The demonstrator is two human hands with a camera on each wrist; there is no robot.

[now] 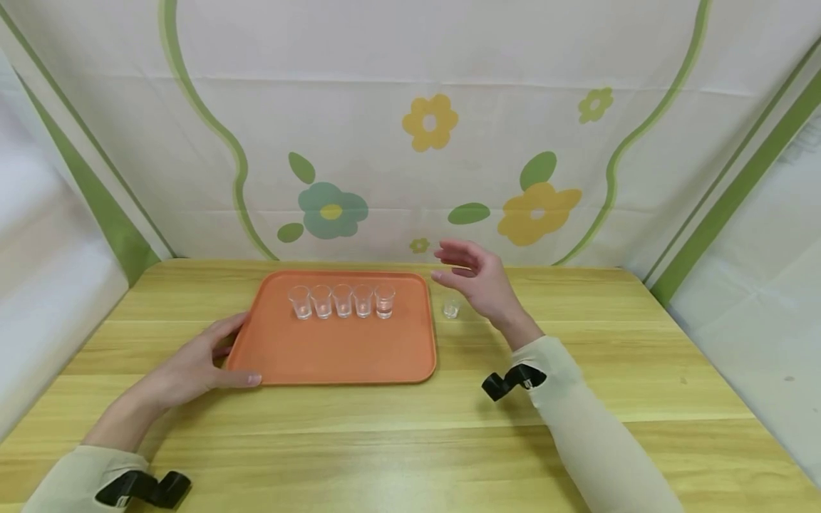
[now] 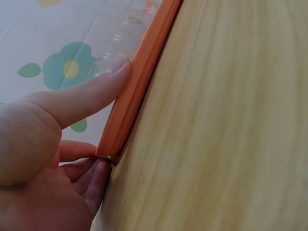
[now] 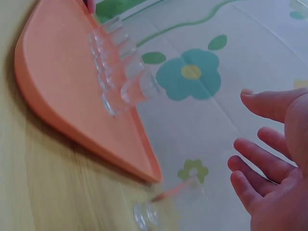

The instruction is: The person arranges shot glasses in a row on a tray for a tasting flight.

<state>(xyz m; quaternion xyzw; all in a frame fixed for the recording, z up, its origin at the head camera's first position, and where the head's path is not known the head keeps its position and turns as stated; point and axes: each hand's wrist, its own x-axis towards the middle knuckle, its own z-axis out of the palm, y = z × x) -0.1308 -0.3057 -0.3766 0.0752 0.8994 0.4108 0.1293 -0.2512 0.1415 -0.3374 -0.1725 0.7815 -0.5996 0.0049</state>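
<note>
An orange tray lies on the wooden table, and several small clear shot glasses stand upright on it in a row. The glass at the row's right end seems to have some liquid in it. My left hand grips the tray's near left corner. Its thumb lies along the near rim, while the other fingers are at the corner and its underside. Right of the tray, another shot glass stands on the table. My right hand hovers just above and beside that glass, fingers spread and holding nothing.
The wooden table reaches back to a white cloth backdrop printed with flowers and leaves. White cloth panels with green bands stand at both sides. A black wrist camera sits on the right sleeve, another on the left.
</note>
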